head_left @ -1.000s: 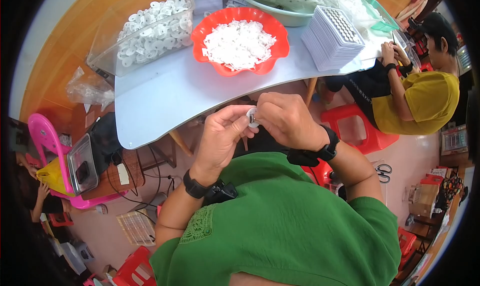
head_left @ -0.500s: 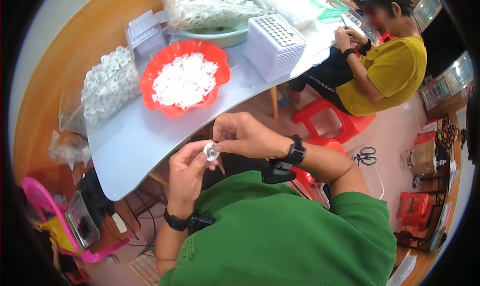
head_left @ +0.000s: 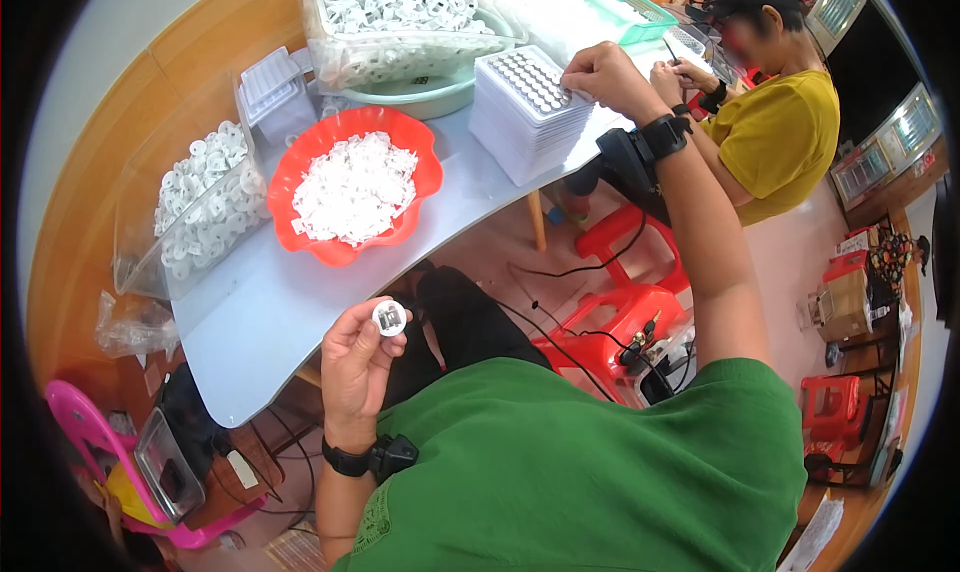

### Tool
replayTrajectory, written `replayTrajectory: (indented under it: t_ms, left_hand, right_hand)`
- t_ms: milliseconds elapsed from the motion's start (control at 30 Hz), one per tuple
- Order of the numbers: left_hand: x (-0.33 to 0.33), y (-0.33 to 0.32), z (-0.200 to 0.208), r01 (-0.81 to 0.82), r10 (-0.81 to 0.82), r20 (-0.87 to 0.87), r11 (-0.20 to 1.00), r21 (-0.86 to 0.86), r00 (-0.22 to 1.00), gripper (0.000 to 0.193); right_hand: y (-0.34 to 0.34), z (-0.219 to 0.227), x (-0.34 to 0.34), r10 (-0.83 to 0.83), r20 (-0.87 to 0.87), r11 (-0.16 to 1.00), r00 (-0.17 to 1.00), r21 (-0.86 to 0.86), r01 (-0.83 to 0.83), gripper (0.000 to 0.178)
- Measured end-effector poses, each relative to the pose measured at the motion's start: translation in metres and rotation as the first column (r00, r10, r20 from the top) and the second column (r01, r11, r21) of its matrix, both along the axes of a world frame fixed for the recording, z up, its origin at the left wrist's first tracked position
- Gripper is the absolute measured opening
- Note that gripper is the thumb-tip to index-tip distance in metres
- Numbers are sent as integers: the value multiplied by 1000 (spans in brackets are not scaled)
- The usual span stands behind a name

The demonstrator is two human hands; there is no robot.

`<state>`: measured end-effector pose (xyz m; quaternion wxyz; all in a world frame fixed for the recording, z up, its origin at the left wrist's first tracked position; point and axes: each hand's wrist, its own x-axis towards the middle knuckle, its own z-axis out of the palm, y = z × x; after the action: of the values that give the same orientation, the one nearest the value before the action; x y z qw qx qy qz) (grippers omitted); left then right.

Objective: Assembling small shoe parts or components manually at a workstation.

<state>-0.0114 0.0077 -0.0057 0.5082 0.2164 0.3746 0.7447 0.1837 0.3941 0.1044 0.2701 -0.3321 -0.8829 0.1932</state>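
A person in a green top point(head_left: 580, 472) sat at a pale worktop point(head_left: 250, 337), the two hands well apart from each other. The left hand point(head_left: 355, 372), on the near side of the worktop, was pinched around a small white disc point(head_left: 400, 312). A metallic piece point(head_left: 388, 319) showed in the middle of the disc, which faced upward between thumb and fingers. The right hand point(head_left: 610, 77) was stretched far and to the right, its fingertips drawn together at the right edge of a tall stack of white trays point(head_left: 520, 137). Rows of small, round, silvery-white pieces point(head_left: 535, 82) filled the top tray; whether the fingers gripped one could not be told.

Left of the stack stood a red, wavy-rimmed bowl point(head_left: 428, 162) heaped with small white parts point(head_left: 355, 187). Farther left, a clear bin point(head_left: 135, 272) held white round parts point(head_left: 205, 197). Behind the stack, toward the far side, were a pale green basin point(head_left: 430, 102) and a green basket point(head_left: 660, 22). To the right, a co-worker in a yellow shirt point(head_left: 785, 132) sat with both hands raised near the worktop's edge.
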Motion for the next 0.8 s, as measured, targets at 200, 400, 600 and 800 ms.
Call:
replayTrajectory:
  t_ms: [200, 400, 600, 800]
  left_hand:
    - [-1, -3, 2, -5, 5, -8, 1000, -12, 1000, 27]
    - [0, -1, 3, 11, -11, 10, 1000, 23, 1000, 26]
    - [0, -3, -1, 14, -16, 59, 999, 43, 998, 30]
    - [7, -4, 6, 17, -21, 76, 999, 44, 997, 31]
  right_hand:
    - [0, 6, -11, 8, 149, 1000, 989, -19, -5, 10]
    - [-1, 10, 3, -29, -22, 999, 999, 20, 29, 9]
    - [-134, 15, -10, 104, -287, 995, 952, 31, -99, 8]
    - [-243, -60, -54, 576, -337, 817, 744, 217, -534, 17]
